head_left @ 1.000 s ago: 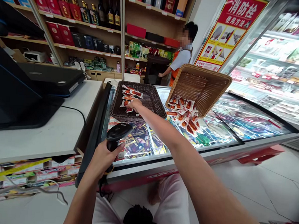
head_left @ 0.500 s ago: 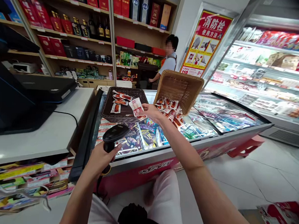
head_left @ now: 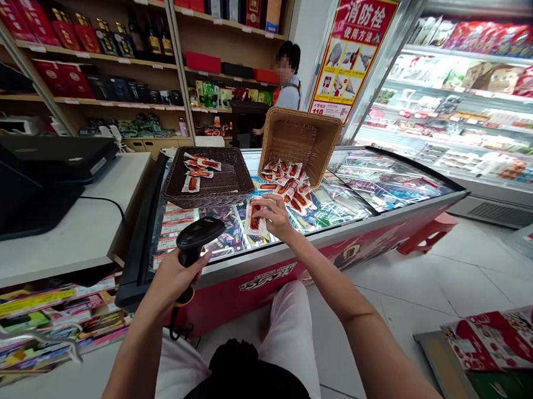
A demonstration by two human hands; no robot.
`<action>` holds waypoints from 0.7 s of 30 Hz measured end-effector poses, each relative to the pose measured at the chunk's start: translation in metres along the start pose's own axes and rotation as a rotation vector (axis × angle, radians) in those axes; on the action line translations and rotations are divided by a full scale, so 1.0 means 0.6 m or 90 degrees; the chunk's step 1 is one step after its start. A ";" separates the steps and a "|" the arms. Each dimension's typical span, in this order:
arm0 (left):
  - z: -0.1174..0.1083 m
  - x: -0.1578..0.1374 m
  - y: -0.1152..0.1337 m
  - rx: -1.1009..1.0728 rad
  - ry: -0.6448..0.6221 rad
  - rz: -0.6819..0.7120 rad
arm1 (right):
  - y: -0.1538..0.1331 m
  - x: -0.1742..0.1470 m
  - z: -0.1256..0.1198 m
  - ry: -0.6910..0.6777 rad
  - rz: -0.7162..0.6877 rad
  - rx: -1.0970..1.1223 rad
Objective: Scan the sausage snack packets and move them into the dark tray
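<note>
My left hand [head_left: 176,278] is wrapped round the grip of a black barcode scanner [head_left: 197,234], held over the freezer's front edge. In my right hand [head_left: 278,217] is a packaged sausage [head_left: 254,217], a clear and white packet with reddish-brown meat inside, gripped at its side just above the glass. Left of it, a dark brown wicker basket [head_left: 222,191] holds several similar packets [head_left: 201,162]. Behind my right hand a tan wicker basket [head_left: 296,135] lies tipped on its side, its opening towards me, with a heap of sausage packets [head_left: 293,192] spilling from it.
Under both baskets is a glass-topped chest freezer [head_left: 244,282]. A white counter [head_left: 69,213] with black equipment stands at the left. Another person [head_left: 288,87] is behind the freezer. A red stool [head_left: 428,233] and a printed carton [head_left: 495,342] are at the right.
My right hand has drawn the packet back from the dark basket's edge towards me; the packet's meat side now faces up. The view has shifted right and slightly down. The scanner stays in my left hand.
</note>
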State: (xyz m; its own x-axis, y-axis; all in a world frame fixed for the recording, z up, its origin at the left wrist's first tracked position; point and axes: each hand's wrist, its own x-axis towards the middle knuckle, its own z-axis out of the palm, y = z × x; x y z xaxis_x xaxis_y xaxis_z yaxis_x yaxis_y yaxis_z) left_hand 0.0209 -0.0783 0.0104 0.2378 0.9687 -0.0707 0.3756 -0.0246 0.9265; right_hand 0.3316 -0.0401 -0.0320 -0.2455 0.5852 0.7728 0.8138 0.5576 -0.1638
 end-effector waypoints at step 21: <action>-0.008 -0.010 0.024 0.171 -0.091 0.044 | -0.030 0.006 -0.058 -0.199 -0.296 -0.051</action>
State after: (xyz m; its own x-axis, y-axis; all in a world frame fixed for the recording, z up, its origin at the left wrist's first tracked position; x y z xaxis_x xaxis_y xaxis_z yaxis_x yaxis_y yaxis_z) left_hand 0.0209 -0.0835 0.0260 0.3880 0.9182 -0.0793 0.5724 -0.1726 0.8016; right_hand 0.3345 -0.0684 -0.0049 -0.7221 0.4426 0.5318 0.6174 0.7590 0.2066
